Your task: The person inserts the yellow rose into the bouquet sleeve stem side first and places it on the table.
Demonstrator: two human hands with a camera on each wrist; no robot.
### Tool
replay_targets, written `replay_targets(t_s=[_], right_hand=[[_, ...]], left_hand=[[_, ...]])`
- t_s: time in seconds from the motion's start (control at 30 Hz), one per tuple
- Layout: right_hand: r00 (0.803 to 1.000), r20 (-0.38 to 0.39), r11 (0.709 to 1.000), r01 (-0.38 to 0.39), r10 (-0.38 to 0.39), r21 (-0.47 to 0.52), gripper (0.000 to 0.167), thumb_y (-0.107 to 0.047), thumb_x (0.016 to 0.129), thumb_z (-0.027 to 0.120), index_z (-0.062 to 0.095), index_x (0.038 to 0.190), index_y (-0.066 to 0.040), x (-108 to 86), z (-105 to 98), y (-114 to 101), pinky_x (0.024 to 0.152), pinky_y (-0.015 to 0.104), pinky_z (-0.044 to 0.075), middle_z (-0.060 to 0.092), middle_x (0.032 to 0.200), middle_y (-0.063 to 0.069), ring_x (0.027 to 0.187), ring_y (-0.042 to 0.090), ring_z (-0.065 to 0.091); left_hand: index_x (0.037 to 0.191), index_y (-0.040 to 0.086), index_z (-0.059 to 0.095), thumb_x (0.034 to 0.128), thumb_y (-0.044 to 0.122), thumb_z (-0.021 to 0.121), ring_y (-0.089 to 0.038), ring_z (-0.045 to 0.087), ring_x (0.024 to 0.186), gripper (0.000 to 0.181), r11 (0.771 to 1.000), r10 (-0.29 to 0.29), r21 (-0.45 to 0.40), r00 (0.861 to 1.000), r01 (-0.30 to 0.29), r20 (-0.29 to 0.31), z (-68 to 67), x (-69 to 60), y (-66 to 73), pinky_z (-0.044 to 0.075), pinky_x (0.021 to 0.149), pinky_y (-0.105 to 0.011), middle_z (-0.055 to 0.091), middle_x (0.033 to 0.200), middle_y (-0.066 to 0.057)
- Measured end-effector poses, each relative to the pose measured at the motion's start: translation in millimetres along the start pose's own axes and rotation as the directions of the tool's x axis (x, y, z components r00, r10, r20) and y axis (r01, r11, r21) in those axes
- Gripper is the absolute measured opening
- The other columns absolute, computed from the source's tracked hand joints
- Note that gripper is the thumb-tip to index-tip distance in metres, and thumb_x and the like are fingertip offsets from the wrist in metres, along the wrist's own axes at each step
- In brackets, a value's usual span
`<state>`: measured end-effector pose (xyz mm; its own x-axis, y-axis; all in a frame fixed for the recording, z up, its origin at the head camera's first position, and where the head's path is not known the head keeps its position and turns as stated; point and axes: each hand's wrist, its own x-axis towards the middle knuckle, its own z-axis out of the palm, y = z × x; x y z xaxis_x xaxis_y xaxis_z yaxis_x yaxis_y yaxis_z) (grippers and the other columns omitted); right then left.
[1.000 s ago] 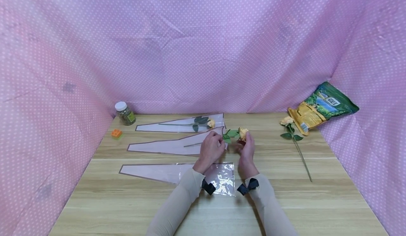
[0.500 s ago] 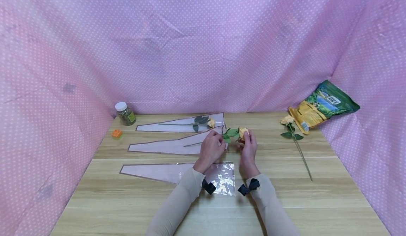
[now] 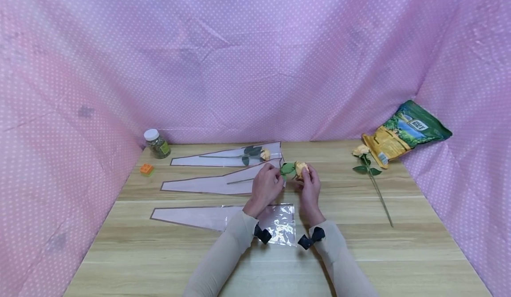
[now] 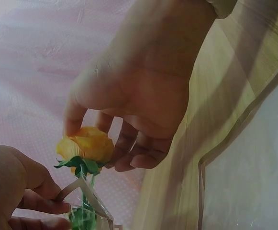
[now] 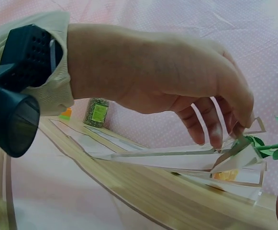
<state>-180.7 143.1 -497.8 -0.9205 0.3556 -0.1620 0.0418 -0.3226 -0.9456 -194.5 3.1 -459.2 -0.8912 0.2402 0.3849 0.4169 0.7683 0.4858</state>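
Left hand (image 3: 266,185) pinches 1 of 3 wrappers (image 3: 209,185), right hand (image 3: 311,190) grips 1 of 3 roses (image 3: 300,168) by the bloom (image 4: 88,145), stem (image 3: 240,181) inside wrapper.

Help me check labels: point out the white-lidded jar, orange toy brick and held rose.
White-lidded jar (image 3: 159,149), head view: body.
Orange toy brick (image 3: 146,168), head view: studded top.
Held rose (image 4: 89,144), left wrist view: petals.

No wording can be read for certain: the bag (image 3: 407,132) bears a badge (image 3: 418,124) with letters too small to make out and a whitish patch (image 3: 383,158) near one end, while the jar (image 3: 157,144), well left of the bag, has a label (image 5: 99,113) with blurred print.
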Motion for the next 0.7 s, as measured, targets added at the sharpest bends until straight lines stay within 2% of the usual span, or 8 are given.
replay_targets(t_s=[0.13, 0.33, 0.7], right_hand=[[1.0, 0.019, 1.0, 0.005, -0.005, 0.003, 0.038, -0.037, 0.105, 0.046, 0.049, 0.138, -0.017, -2.3, 2.1, -0.5, 0.08, 0.024, 0.047, 0.053, 0.114, -0.007, 0.092, 0.006, 0.054], [0.999, 0.037, 1.0, 0.012, -0.013, 0.007, 0.041, -0.039, 0.104, 0.048, 0.049, 0.139, -0.016, -0.5, 3.8, 4.9, 0.076, 0.022, 0.047, 0.054, 0.116, -0.006, 0.092, 0.009, 0.055], [0.999, 0.047, 1.0, 0.015, -0.016, 0.027, 0.037, -0.034, 0.104, 0.05, 0.052, 0.134, -0.013, -1.3, 6.0, 7.6, 0.072, 0.021, 0.047, 0.057, 0.107, -0.008, 0.084, 0.009, 0.056]], left_hand=[[0.083, 0.009, 0.075, 0.0854, 0.013, 0.069, -0.02, 0.066, 0.086, 0.008, 1.0, 0.002, 0.011, 1.0, -0.002, -0.007, 0.0, 0.4, 1.2, 0.055, 0.075, -0.032, 0.069, 0.099, -0.007], [0.087, 0.008, 0.076, 0.0862, 0.014, 0.069, -0.02, 0.066, 0.087, 0.009, 1.0, -0.003, 0.012, 1.0, 0.003, -0.007, -0.6, 0.3, 2.5, 0.055, 0.075, -0.032, 0.069, 0.1, -0.007], [0.089, 0.009, 0.077, 0.0876, 0.018, 0.07, -0.017, 0.064, 0.082, 0.011, 1.0, 0.017, 0.011, 1.0, -0.017, 0.002, -0.9, -0.6, 3.7, 0.053, 0.071, -0.028, 0.068, 0.098, -0.006]])
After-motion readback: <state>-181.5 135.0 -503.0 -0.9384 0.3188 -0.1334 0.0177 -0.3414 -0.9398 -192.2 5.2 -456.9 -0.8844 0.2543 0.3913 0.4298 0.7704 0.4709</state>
